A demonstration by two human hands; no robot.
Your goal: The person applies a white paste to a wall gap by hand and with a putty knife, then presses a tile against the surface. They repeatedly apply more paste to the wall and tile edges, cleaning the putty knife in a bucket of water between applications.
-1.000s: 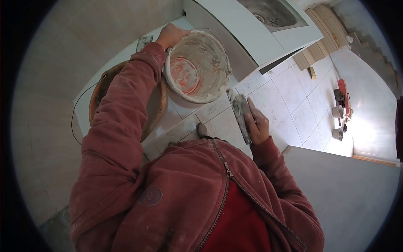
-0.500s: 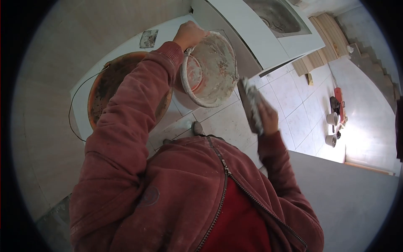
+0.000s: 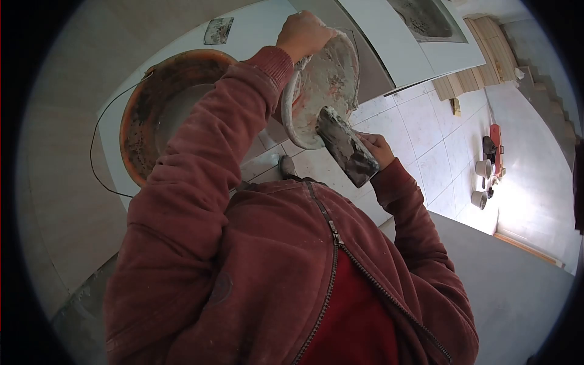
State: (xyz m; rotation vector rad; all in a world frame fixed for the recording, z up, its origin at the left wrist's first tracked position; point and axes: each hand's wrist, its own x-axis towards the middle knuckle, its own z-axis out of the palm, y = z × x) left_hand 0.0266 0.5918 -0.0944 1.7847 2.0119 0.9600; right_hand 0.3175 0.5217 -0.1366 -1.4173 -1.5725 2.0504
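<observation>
White floor tiles fill the frame's right as your left hand (image 3: 304,33) grips the tilted bucket (image 3: 322,85) at top centre; your right hand (image 3: 378,149) clasps the trowel (image 3: 344,146) against its rim. Scrape steadily, keeping the tilt firm.

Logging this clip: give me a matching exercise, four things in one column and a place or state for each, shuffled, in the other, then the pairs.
Things:
1. small bucket
2. trowel
3. large orange tub
4. sink

Places or states:
A. set in the white counter, top of view
B. gripped by the right hand, blade at the bucket's mouth
C. standing behind the left sleeve
D. tilted, held at the rim by the left hand

Pairs: 1-D, 2-B, 3-C, 4-A
</observation>
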